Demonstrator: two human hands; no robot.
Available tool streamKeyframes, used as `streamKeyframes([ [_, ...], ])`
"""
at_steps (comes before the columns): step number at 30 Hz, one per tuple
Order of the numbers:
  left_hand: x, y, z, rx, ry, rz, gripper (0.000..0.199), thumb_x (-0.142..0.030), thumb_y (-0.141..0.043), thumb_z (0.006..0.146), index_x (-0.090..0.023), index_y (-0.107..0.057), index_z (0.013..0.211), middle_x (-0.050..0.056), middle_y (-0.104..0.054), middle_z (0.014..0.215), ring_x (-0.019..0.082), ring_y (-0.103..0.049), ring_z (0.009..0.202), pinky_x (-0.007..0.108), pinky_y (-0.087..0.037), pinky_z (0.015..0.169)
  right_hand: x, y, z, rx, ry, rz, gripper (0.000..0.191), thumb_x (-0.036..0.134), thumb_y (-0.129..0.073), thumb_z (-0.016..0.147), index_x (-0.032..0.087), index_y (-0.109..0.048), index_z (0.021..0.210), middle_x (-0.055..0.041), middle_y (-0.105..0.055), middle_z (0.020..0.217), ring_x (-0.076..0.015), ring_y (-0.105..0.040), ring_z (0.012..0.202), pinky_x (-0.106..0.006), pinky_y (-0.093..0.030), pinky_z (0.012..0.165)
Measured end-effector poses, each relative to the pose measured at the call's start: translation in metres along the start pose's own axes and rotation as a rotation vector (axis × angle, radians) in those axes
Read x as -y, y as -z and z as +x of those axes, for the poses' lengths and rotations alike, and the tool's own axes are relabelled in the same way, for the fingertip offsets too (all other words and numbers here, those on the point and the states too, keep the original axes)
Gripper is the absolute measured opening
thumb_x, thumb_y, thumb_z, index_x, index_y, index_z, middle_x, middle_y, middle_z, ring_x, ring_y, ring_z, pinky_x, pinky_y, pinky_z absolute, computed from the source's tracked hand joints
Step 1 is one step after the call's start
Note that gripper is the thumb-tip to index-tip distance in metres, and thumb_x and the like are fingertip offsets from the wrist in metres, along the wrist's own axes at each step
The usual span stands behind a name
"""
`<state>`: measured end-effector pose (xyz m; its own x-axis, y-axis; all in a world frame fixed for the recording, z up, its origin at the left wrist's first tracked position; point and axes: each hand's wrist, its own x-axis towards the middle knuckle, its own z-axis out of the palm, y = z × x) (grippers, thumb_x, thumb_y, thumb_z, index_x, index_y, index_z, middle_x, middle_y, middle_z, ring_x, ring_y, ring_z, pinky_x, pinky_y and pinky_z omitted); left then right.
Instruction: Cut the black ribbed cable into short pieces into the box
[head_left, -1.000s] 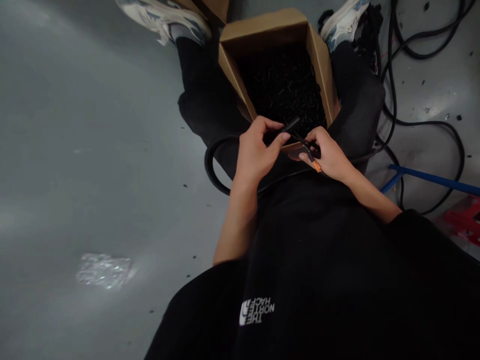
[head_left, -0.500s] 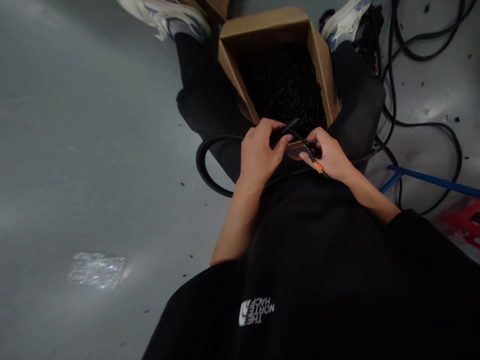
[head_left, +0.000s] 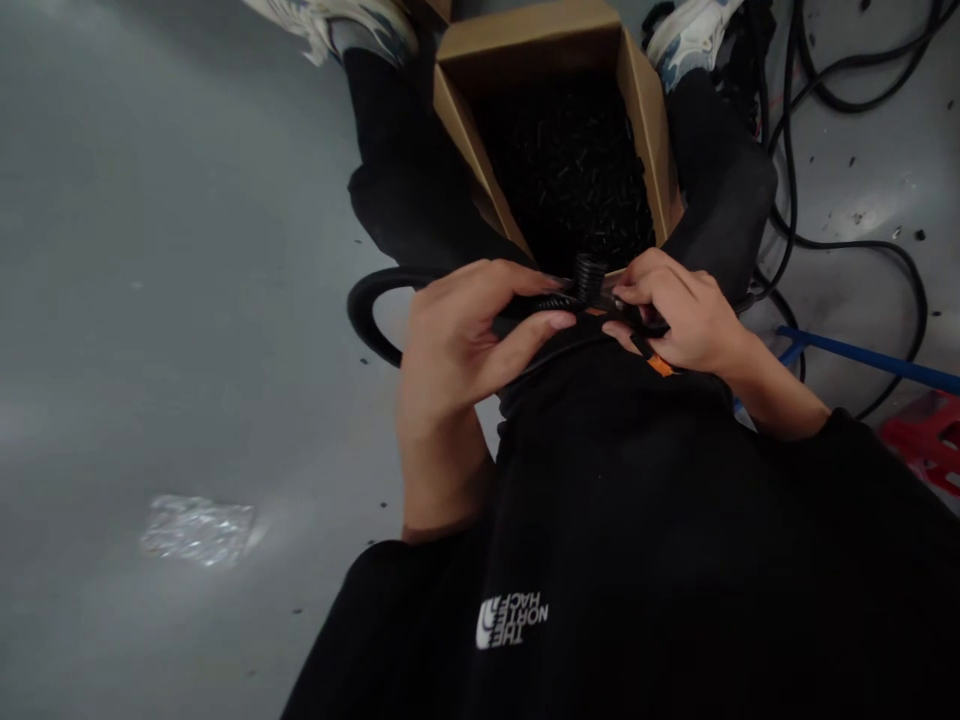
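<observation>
My left hand (head_left: 457, 345) is closed, thumb and fingers pinching a thick black cable (head_left: 366, 312) that loops out on its left side. At its fingertips the cable looks ribbed. Between the two hands stands a black ribbed, coil-like piece (head_left: 590, 278); I cannot tell how it joins the cable. My right hand (head_left: 686, 315) is closed around a slim dark tool with an orange end (head_left: 660, 366). The rest of that tool is mostly hidden by the fingers. Both hands are above my lap, by the near edge of a cardboard box (head_left: 525, 32).
Many small black pieces (head_left: 570, 170) fill the box between my legs. Black cables (head_left: 911, 280) coil over the grey floor at right, near a blue bar (head_left: 870, 357) and a red object (head_left: 926, 440). A clear plastic packet (head_left: 199, 530) lies at left, with black scraps scattered about.
My left hand has moved left and slightly down, its cable loop shifting left too. The ribbed piece now points upright instead of slanting. My right hand has shifted slightly right, with the orange end.
</observation>
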<state>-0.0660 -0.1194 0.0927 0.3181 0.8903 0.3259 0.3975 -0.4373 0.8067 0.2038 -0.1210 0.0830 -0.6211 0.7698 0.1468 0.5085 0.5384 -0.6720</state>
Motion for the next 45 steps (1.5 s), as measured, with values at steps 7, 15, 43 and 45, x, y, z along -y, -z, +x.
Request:
streamKeyframes([
  [7, 0.012, 0.002, 0.008, 0.369, 0.309, -0.133, 0.059, -0.079, -0.052, 0.106, -0.026, -0.079, 0.104, 0.004, -0.084, 0.093, 0.021, -0.080, 0.080, 0.033, -0.065, 0.078, -0.005, -0.015, 0.008, 0.072, -0.208, 0.201, 0.029, 0.047, -0.068, 0.104, 0.027, -0.052, 0.120, -0.0058, -0.063, 0.127, -0.0211, -0.068, 0.101, -0.039, -0.063, 0.083],
  [15, 0.044, 0.005, 0.003, 0.090, 0.414, -0.101, 0.045, -0.070, -0.074, 0.098, -0.026, -0.078, 0.105, 0.005, -0.082, 0.101, 0.023, -0.078, 0.093, 0.043, -0.063, 0.086, -0.025, -0.026, -0.004, 0.096, -0.354, 0.172, 0.029, 0.038, -0.073, 0.098, 0.025, -0.054, 0.116, -0.0073, -0.066, 0.126, -0.0212, -0.068, 0.098, -0.036, -0.057, 0.078],
  [43, 0.009, -0.023, 0.003, 0.120, 0.371, 0.004, 0.038, -0.065, -0.065, 0.106, -0.027, -0.072, 0.107, 0.004, -0.081, 0.106, 0.024, -0.078, 0.100, 0.041, -0.063, 0.094, -0.004, -0.038, 0.011, -0.099, -0.338, 0.285, 0.053, 0.059, -0.072, 0.101, 0.026, -0.051, 0.138, -0.0113, -0.059, 0.143, -0.0302, -0.068, 0.128, -0.059, -0.067, 0.105],
  [45, 0.006, -0.021, 0.002, 0.132, 0.367, 0.019, 0.042, -0.068, -0.061, 0.107, -0.027, -0.072, 0.108, 0.005, -0.082, 0.106, 0.025, -0.078, 0.100, 0.041, -0.063, 0.093, -0.002, -0.037, 0.011, -0.092, -0.327, 0.267, 0.056, 0.062, -0.072, 0.101, 0.026, -0.051, 0.138, -0.0115, -0.059, 0.143, -0.0308, -0.068, 0.130, -0.058, -0.068, 0.104],
])
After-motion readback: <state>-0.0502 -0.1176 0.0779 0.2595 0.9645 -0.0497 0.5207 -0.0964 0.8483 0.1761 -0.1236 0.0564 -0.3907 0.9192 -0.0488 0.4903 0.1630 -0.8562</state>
